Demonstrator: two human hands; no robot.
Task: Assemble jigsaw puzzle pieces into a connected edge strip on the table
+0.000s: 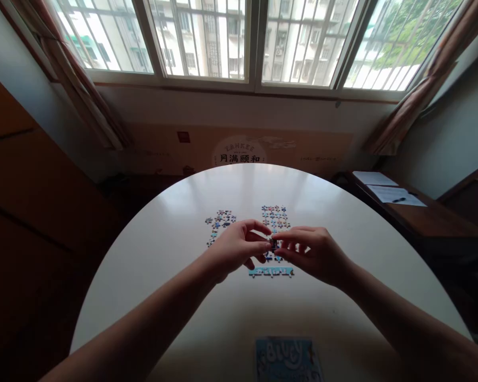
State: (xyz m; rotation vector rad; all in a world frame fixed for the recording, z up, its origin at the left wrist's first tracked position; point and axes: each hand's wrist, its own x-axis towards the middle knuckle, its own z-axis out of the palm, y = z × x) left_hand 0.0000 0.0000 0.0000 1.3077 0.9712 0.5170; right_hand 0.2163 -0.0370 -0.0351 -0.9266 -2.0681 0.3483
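Observation:
Over the middle of the white table, my left hand and my right hand meet at the fingertips. Between them they pinch a small dark jigsaw puzzle piece; its picture is too small to make out. Under and behind my hands lie loose jigsaw pieces: one group to the left, another to the right, both partly hidden by my hands. Just nearer to me, a joined light-blue strip of puzzle lies flat on the table.
A blue box marked "Bluey" lies near the front edge of the round white table. Beyond it are a printed cardboard panel and barred windows. Papers and a pen rest on a brown side table at right.

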